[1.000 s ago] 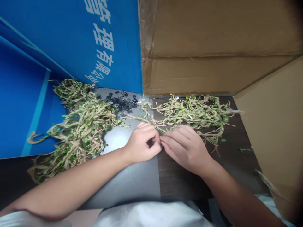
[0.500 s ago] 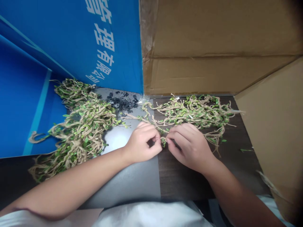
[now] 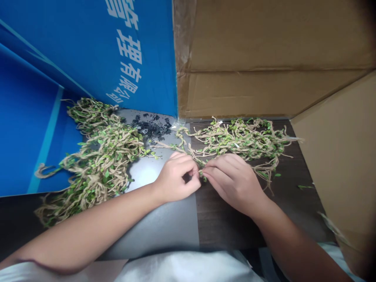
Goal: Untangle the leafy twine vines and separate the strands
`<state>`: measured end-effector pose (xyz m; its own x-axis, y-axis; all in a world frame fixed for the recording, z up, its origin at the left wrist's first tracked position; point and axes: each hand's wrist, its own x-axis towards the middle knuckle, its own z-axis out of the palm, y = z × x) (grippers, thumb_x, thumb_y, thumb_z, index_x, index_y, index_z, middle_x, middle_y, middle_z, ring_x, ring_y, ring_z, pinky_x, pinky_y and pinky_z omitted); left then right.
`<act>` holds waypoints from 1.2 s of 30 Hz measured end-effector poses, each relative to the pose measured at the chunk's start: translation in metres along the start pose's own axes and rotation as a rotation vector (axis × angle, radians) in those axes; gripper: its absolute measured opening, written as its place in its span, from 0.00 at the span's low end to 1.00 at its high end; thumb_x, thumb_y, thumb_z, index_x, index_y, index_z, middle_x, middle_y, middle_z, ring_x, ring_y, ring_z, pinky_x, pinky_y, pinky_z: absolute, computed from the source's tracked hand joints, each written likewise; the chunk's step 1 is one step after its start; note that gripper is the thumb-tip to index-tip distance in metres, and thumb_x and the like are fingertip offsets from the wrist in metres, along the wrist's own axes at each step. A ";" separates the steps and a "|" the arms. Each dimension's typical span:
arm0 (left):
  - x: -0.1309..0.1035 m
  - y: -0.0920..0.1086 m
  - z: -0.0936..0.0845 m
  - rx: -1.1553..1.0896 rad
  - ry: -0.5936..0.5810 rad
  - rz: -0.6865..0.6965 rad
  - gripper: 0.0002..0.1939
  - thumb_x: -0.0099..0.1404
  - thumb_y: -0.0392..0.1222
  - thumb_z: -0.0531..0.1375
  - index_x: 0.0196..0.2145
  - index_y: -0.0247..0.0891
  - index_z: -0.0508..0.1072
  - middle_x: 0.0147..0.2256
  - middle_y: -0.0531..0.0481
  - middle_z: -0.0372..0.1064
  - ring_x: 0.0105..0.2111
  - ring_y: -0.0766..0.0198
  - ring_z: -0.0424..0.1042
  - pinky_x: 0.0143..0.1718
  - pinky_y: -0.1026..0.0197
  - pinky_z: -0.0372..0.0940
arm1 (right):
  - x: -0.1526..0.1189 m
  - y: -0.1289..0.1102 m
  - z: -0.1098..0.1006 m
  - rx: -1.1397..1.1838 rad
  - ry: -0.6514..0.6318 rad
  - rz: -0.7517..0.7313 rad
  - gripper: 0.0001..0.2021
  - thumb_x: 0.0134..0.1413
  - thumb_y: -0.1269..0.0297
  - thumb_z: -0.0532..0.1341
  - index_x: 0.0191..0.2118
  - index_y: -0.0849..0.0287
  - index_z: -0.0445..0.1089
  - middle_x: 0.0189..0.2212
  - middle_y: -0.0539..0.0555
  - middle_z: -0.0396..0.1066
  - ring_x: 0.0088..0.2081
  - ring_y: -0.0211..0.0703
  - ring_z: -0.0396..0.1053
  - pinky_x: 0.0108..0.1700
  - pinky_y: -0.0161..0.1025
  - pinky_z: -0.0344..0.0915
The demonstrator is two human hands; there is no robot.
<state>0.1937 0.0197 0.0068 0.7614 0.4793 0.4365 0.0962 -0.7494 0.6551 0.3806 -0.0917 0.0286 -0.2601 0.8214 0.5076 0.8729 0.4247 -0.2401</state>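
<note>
My left hand [image 3: 179, 176] is closed in a pinch on a twine strand with green leaves [image 3: 202, 174]. From the other side my right hand [image 3: 232, 180] pinches the same strand, its thumb and fingertips pressed together close to the left fingertips. Most of the gripped part is hidden by the fingers. Just beyond my hands lies a loose heap of leafy twine strands [image 3: 243, 137], with some ends reaching toward my left hand. To the left spreads a bigger pile of similar leafy twine [image 3: 108, 164], partly behind my left forearm.
Small black plastic pieces [image 3: 151, 126] lie scattered on the grey sheet [image 3: 164, 223]. A blue panel with white characters [image 3: 152, 58] stands at the back left. Cardboard walls [image 3: 264, 43] close off the back and right. A stray green sprig [image 3: 305, 187] lies on the dark table [image 3: 229, 227].
My right hand's fingers have drawn together and shifted slightly left, nearer to the left fingertips. My left hand and both piles look unchanged.
</note>
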 end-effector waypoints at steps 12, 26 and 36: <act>0.002 0.002 -0.001 -0.010 0.002 -0.007 0.07 0.61 0.32 0.58 0.26 0.37 0.70 0.25 0.54 0.66 0.29 0.66 0.64 0.40 0.59 0.59 | -0.001 -0.003 0.001 0.238 0.028 0.116 0.05 0.71 0.74 0.59 0.43 0.57 0.69 0.39 0.55 0.76 0.41 0.45 0.72 0.45 0.44 0.66; 0.002 -0.001 -0.001 -0.027 0.039 0.001 0.06 0.61 0.30 0.58 0.27 0.36 0.69 0.26 0.54 0.65 0.29 0.67 0.64 0.40 0.60 0.59 | 0.001 0.000 -0.004 0.431 0.102 0.196 0.13 0.69 0.76 0.61 0.54 0.56 0.72 0.47 0.57 0.76 0.49 0.45 0.74 0.52 0.44 0.71; 0.001 -0.001 0.000 -0.020 0.026 0.009 0.07 0.62 0.30 0.58 0.26 0.36 0.69 0.25 0.54 0.65 0.29 0.67 0.63 0.40 0.61 0.58 | -0.001 0.003 -0.001 0.125 0.071 0.032 0.05 0.67 0.75 0.65 0.45 0.60 0.75 0.43 0.58 0.79 0.44 0.48 0.74 0.47 0.46 0.70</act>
<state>0.1945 0.0212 0.0063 0.7450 0.4850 0.4579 0.0765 -0.7441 0.6637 0.3837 -0.0916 0.0278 -0.1994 0.8079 0.5546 0.8206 0.4470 -0.3561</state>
